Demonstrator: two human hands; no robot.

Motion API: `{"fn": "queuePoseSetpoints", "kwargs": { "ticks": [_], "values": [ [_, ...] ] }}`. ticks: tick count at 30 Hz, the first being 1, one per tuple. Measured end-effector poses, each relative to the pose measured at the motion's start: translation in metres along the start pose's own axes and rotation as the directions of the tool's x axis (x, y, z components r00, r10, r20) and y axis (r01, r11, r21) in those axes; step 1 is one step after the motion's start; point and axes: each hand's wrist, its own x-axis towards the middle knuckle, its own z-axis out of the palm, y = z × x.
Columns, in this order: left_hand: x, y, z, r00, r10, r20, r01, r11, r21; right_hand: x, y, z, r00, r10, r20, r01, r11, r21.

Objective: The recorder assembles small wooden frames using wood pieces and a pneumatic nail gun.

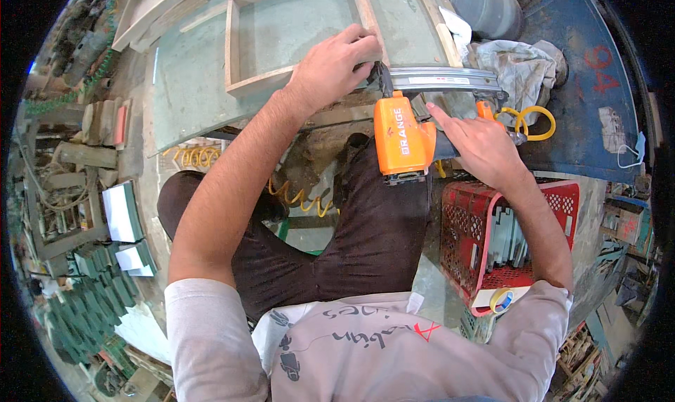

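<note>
At the near edge of a grey-green, flat tabletop (193, 96), the left hand (341, 61) sits beside a pale wooden rectangular frame (260, 81), its fingers bent and close together; whether they pinch the frame cannot be told. The right hand (485, 149) grips the handle of an orange-and-black nail gun with a silver metal magazine (406, 136), index finger extended toward the body, other fingers wrapped and partly hidden. The nail gun lies between both hands, nose directed at the frame, close to the left fingertips. A yellow looped hose (541, 123) is at its rear. A red perforated plastic crate (460, 244) stands below the right forearm.
</note>
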Motion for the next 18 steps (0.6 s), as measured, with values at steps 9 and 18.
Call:
{"fn": "queuePoseSetpoints", "kwargs": {
  "ticks": [9,18],
  "values": [
    [0.002,0.001,-0.002,0.996,-0.067,0.063,0.065,0.997,0.034,-0.011,-0.009,0.003,1.0,0.021,0.007,-0.021,1.0,0.002],
    [0.0,0.0,-0.002,1.0,-0.002,0.024,0.002,1.0,-0.015,-0.057,-0.072,0.012,0.999,0.011,-0.045,0.0,0.97,0.244]
  ]
}}
